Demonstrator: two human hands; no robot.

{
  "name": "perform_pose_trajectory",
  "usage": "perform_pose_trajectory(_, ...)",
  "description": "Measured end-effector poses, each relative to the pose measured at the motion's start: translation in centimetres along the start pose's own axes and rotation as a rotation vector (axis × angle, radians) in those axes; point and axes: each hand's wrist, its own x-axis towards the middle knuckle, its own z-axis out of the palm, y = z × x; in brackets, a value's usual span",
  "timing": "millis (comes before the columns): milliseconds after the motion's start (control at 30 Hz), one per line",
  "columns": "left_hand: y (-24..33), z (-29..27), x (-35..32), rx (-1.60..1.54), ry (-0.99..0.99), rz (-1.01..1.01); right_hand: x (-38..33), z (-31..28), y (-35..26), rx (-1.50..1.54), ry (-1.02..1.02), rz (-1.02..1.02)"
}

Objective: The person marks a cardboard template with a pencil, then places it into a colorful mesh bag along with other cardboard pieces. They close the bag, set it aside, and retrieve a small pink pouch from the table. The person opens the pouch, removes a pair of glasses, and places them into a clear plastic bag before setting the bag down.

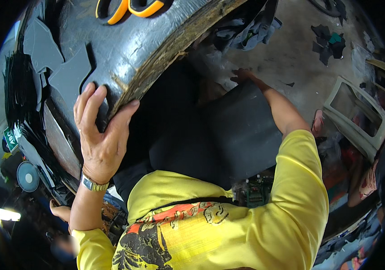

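My left hand (102, 135), with a gold-coloured watch (94, 183) on its wrist, grips the rough wooden edge of a dark-topped workbench (127, 63). Its fingers lie on top and its thumb presses along the edge. Grey cut pieces of sheet material (69, 72) lie on the bench just beyond the fingers. Down low on the right, my right hand (242, 75) is at the far corner of a large black sheet (246, 130). Its fingers are dim and seem closed on the sheet's edge. The sheet lies by my dark-clothed legs.
Orange-and-black handles (132, 10), apparently scissors, lie on the bench. Dark scraps (328, 44) are on the floor. A grey frame (359, 112) and a pink slipper (318, 123) lie at right. Black strips (17, 90) hang at left, near a round fan-like object (28, 176) and another person.
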Motion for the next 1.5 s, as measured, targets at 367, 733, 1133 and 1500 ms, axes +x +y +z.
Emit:
perform_pose_trajectory(367, -0.3, 0.2, -0.3, 0.048, 0.002, 0.017, 2.2, -2.4, -4.5, 0.812, 0.03, -0.032)
perform_pose_trajectory(733, -0.1, 0.1, -0.4, 0.02, -0.031, -0.012, -8.6, -10.4, -2.2, 0.691, 0.403, 0.039)
perform_pose_trajectory(1133, 0.2, -0.2, -0.1, 0.025, -0.069, -0.025, -29.7, -4.5, -17.3, 0.108, 0.914, 0.544)
perform_pose_trajectory(1500, -0.2, 0.0, 0.3, -0.034, -0.03, 0.04, -28.5, -3.5, -16.5, 0.157, 0.981, 0.491)
